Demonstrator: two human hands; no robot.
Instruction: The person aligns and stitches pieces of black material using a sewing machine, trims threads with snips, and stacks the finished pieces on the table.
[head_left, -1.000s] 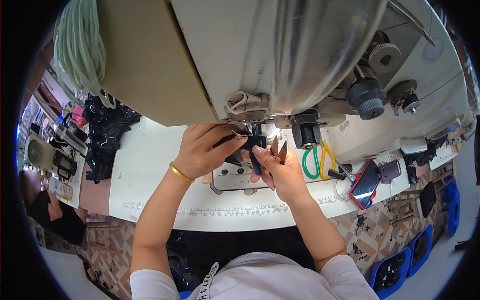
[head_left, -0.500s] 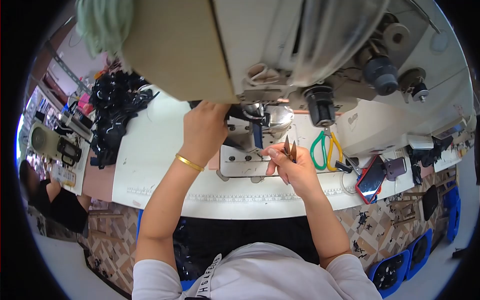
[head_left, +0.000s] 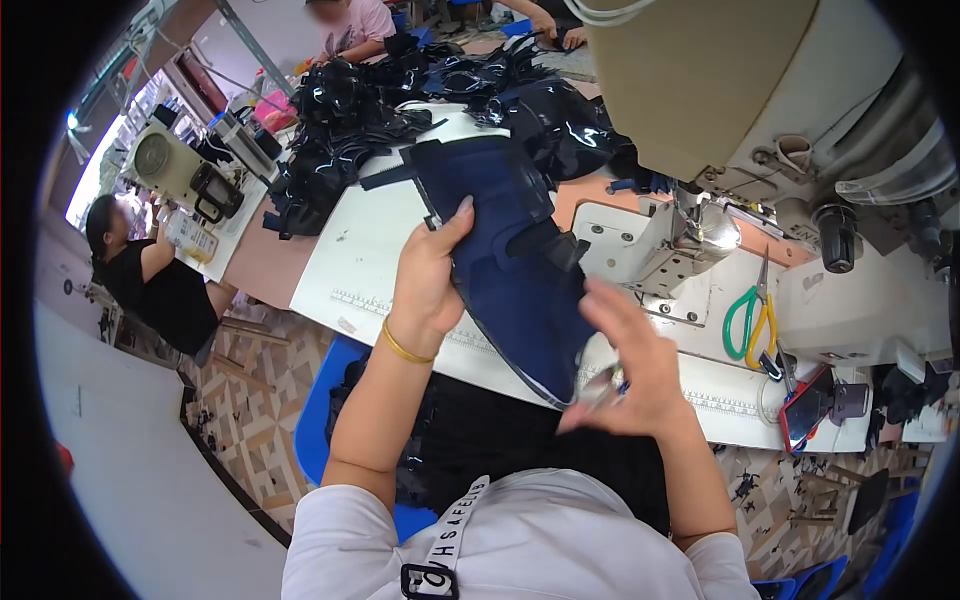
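A dark navy piece with black straps (head_left: 510, 250) is held up over the table's front edge. My left hand (head_left: 432, 270) grips its left side, thumb on top. At its lower right, my right hand (head_left: 635, 360) is curled around small snips (head_left: 600, 388), which are blurred and partly hidden by the fingers. The fingertips are close to the piece's edge; whether they touch it cannot be made out. Just beyond the piece stands the sewing machine's metal needle area (head_left: 700, 228).
Green-and-yellow-handled scissors (head_left: 752, 318) and a red-edged phone (head_left: 808, 405) lie at the right. Glossy black pieces (head_left: 335, 110) are heaped at the back left. A person in black (head_left: 155, 285) sits at the left; others work at the back. A blue bin (head_left: 325, 400) stands below.
The view has turned left. The navy piece has come out from the machine and is now held up in my left hand. My right hand, with the snips, has moved beside its lower end.
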